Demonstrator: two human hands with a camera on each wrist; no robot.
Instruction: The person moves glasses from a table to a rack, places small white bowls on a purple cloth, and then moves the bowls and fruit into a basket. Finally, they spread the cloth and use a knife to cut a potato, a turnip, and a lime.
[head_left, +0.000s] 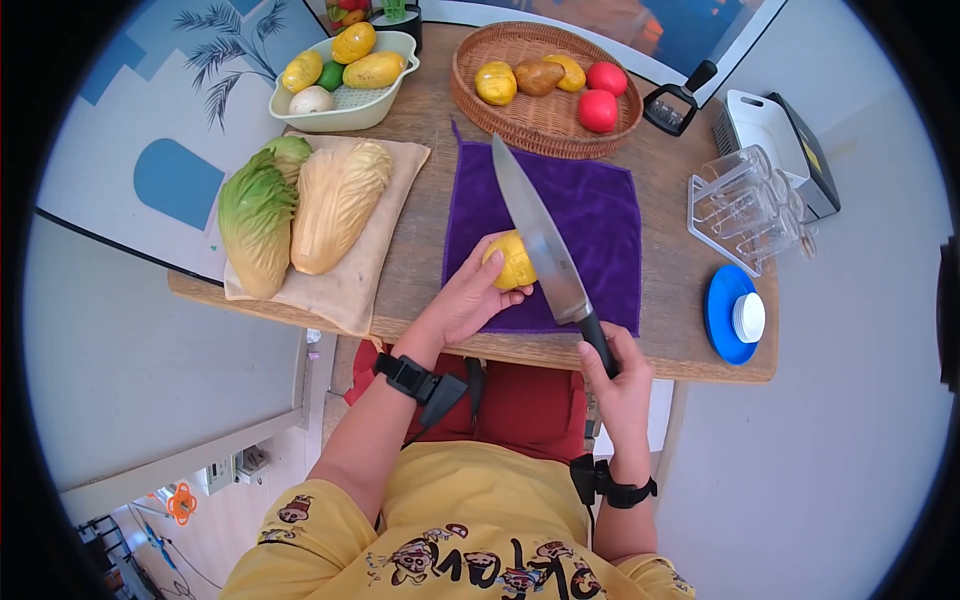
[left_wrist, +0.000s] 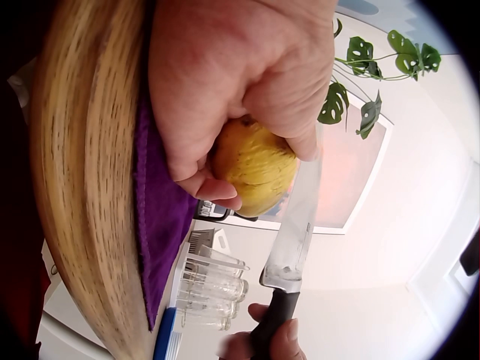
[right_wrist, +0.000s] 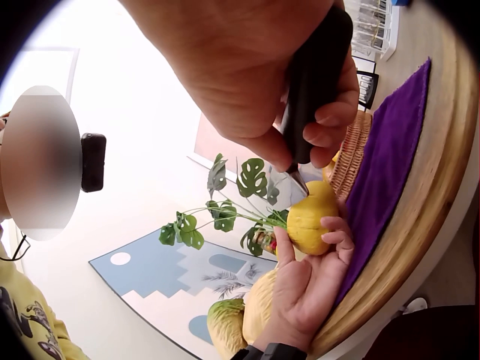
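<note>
My left hand holds a rounded yellow fruit over the purple cloth, fingers and thumb curled round its sides. The fruit's skin looks wrinkled with small brown specks in the left wrist view. In my right hand is a large kitchen knife, gripped by its black handle. Its long blade slants up and left, right along the fruit's right side, with the tip pointing to the table's far side. Part of the fruit is hidden behind the blade and fingers.
Two cabbages lie on a beige cloth at left. Behind are a pale fruit basket and a wicker tray with fruit. Glass mugs on a rack and a blue plate stand at right, near a black-handled grater.
</note>
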